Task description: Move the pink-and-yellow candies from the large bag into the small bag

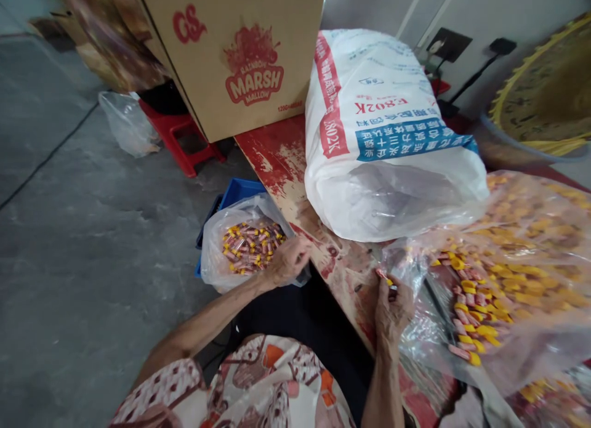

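My right hand (394, 305) is above the worn red table. Its fingertips pinch a small pink piece with a yellow end (384, 276). Close to the table's near edge is my left hand (292, 259), its fingers curled together; whether anything is in them is hidden. Just left of that hand, an open clear plastic bag (215, 240) holds many pink-and-yellow pieces (249, 246). On the right, beside my right hand, a large clear bag (545, 231) lies open, with loose pink pieces (462, 326) and yellow rings (489, 335) spilling at its mouth.
A stuffed white sack (392, 95) with red and blue print stands on the table (281, 157). Behind it are a cardboard box (203, 83) and a red stool (178, 138). A blue crate (240, 191) sits under the smaller bag. A round yellow-edged basket (545, 89) is at far right.
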Tool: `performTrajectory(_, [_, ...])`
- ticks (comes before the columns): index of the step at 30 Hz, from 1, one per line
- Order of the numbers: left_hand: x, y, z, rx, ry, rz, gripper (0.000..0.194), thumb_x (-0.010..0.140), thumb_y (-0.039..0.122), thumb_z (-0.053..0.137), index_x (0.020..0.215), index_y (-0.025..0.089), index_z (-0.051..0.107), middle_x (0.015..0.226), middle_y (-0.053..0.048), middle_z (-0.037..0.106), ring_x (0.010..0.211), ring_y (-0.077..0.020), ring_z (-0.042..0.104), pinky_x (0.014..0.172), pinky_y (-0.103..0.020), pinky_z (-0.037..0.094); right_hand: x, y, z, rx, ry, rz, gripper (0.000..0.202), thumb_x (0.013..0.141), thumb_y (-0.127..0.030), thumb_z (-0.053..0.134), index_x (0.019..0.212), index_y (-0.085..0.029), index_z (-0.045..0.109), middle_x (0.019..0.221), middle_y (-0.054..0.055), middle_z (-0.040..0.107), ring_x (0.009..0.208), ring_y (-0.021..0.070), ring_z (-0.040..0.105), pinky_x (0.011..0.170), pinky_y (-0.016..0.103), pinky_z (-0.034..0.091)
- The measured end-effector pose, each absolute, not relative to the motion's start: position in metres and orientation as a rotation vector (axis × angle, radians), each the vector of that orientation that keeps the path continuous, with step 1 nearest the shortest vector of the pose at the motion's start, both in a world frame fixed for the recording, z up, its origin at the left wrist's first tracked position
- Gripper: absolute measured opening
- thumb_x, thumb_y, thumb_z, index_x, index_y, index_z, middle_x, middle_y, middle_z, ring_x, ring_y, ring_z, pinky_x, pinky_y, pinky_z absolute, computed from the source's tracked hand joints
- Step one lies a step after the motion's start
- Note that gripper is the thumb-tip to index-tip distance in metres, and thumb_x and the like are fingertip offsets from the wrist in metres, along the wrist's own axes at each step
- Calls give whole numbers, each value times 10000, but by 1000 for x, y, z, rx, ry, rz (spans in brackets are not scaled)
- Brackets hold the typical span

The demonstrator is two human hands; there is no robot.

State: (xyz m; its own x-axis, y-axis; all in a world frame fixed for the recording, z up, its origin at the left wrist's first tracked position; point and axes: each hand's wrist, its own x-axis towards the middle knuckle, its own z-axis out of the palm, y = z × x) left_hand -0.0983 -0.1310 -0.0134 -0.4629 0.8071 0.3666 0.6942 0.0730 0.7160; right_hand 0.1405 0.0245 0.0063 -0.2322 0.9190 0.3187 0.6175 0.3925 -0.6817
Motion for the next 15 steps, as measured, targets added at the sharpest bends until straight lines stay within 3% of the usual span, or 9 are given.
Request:
performTrajectory(4, [-142,-181,-47,1202,2614,950,214,992,187,500,1128,204,664,1246,-149,646,1168,-306,608,1057,-490,499,140,24,8,-1319,-1958,538,548,973,-696,499,1004,-204,738,852,82,654,674,245,583,712,427,489])
performTrajectory(8, [-148,-202,-87,1088,2498,568,318,954,166,533,1251,180,647,1296,-154,637,1219,-314,596,1076,-476,495,140,24,6,-1334,-1948,508,596,962,-735,498,987,-193,745,832,76,650,651,226,558,692,409,472])
performTrajectory(15, [-136,-181,-128,1106,2375,512,333,913,179,642,1243,175,678,1291,-156,680,1234,-330,616,1039,-453,514,140,27,-1,-1354,-1947,456,778,939,-837,421,993,-130,743,780,55,603,654,196,503,688,368,433])
